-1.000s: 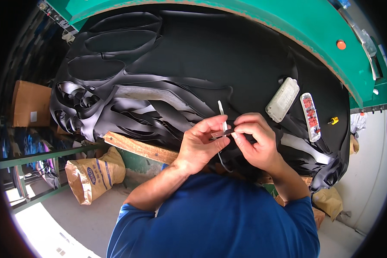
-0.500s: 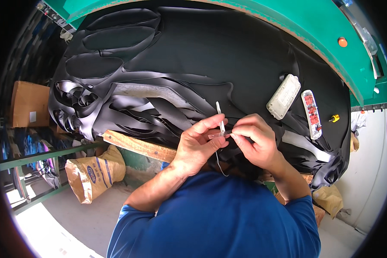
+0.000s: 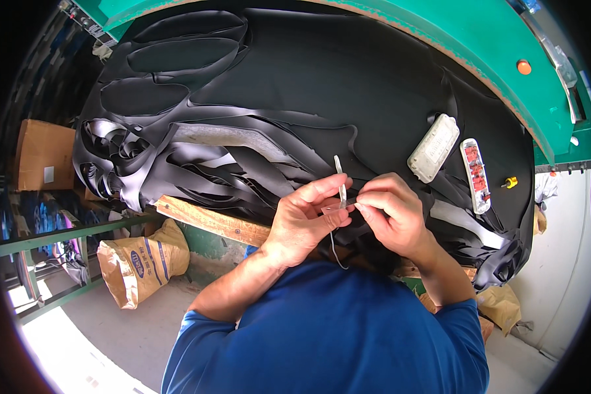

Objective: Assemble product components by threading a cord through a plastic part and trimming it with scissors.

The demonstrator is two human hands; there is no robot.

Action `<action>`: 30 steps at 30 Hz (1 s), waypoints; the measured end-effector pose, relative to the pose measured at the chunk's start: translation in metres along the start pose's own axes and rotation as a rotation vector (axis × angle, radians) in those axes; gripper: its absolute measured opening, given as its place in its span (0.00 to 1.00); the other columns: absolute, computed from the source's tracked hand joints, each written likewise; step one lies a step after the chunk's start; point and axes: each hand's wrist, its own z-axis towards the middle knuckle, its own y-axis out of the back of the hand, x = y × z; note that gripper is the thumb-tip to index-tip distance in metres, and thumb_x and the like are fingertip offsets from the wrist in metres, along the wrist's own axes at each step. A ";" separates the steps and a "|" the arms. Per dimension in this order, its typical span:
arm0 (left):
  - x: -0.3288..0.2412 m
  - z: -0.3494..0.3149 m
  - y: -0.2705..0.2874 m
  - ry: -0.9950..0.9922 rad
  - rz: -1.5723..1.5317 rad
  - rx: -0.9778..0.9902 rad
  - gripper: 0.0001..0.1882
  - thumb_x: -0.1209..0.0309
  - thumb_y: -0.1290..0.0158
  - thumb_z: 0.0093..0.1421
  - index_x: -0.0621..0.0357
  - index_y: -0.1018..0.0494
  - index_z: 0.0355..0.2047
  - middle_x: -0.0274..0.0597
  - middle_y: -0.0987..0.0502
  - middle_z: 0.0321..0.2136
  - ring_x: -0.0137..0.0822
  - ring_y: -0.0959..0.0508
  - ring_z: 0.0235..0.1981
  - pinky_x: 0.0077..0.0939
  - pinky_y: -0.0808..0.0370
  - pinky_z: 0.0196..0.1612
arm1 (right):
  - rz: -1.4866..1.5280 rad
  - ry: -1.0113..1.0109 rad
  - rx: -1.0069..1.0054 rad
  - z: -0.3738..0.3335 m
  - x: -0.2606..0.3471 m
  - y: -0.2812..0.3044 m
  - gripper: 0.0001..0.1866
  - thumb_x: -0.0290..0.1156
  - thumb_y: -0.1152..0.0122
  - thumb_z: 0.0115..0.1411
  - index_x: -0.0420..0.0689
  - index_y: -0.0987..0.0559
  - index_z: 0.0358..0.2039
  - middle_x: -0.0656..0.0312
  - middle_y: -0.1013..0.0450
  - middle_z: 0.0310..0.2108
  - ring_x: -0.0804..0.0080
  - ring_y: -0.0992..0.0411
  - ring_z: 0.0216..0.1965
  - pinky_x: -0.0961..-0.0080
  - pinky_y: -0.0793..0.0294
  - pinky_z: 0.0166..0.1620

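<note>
In the head view, the left hand (image 3: 302, 217) is closed on a white cord (image 3: 342, 192), thumb and forefinger pinching it so that one end stands up past the fingers and a thin tail hangs below, in front of the blue shirt (image 3: 328, 328). A thin pale piece (image 3: 333, 209) crosses between the hands; the right hand (image 3: 393, 213) has its thumb and forefinger together, seemingly pinched on its end, though the very tips are too small to be sure. Both hands are above the near side of a counter covered in black sheet (image 3: 322, 72). To the right lie a white cover (image 3: 433, 148), a long white case with red parts inside (image 3: 474, 176) and a small yellow tool (image 3: 509, 182), none touching a hand.

For good control, the left pinch is probably best kept firm and close to the crossing, so the cord does not turn. The right fingers would do well to work in small, gentle movements, in line with the thin piece, since hard tugging could bend or snap it.
</note>
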 end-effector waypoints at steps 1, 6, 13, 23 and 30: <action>0.000 0.000 0.000 0.001 0.000 0.000 0.25 0.86 0.46 0.56 0.60 0.33 0.54 0.42 0.30 0.52 0.30 0.25 0.43 0.25 0.23 0.46 | 0.009 0.000 -0.004 0.000 0.000 0.000 0.09 0.15 0.37 0.47 0.40 0.25 0.29 0.58 0.28 0.30 0.64 0.29 0.27 0.73 0.29 0.29; 0.001 0.000 -0.002 -0.014 0.038 -0.013 0.25 0.87 0.46 0.55 0.60 0.33 0.54 0.41 0.30 0.52 0.30 0.24 0.43 0.24 0.22 0.44 | 0.029 0.013 0.000 0.003 0.001 0.000 0.09 0.15 0.37 0.47 0.39 0.24 0.29 0.58 0.28 0.30 0.64 0.29 0.28 0.73 0.29 0.29; 0.000 0.000 -0.005 -0.039 0.086 -0.027 0.25 0.88 0.47 0.55 0.60 0.33 0.54 0.42 0.30 0.52 0.30 0.23 0.41 0.24 0.21 0.42 | -0.035 0.079 0.051 0.004 -0.002 0.007 0.09 0.15 0.38 0.47 0.39 0.24 0.30 0.58 0.29 0.30 0.62 0.29 0.28 0.72 0.29 0.29; -0.001 0.000 -0.011 -0.067 0.146 -0.029 0.24 0.87 0.46 0.55 0.62 0.32 0.53 0.43 0.28 0.50 0.29 0.23 0.40 0.23 0.20 0.39 | -0.012 0.100 0.074 0.006 -0.004 0.010 0.09 0.15 0.38 0.47 0.38 0.24 0.30 0.58 0.29 0.30 0.62 0.29 0.28 0.71 0.29 0.29; -0.002 0.001 -0.012 -0.032 0.148 -0.053 0.25 0.86 0.45 0.55 0.61 0.32 0.53 0.43 0.28 0.50 0.26 0.24 0.38 0.22 0.20 0.39 | 0.040 0.082 0.075 0.010 -0.001 0.007 0.09 0.15 0.38 0.48 0.38 0.24 0.30 0.58 0.29 0.30 0.63 0.29 0.28 0.71 0.29 0.29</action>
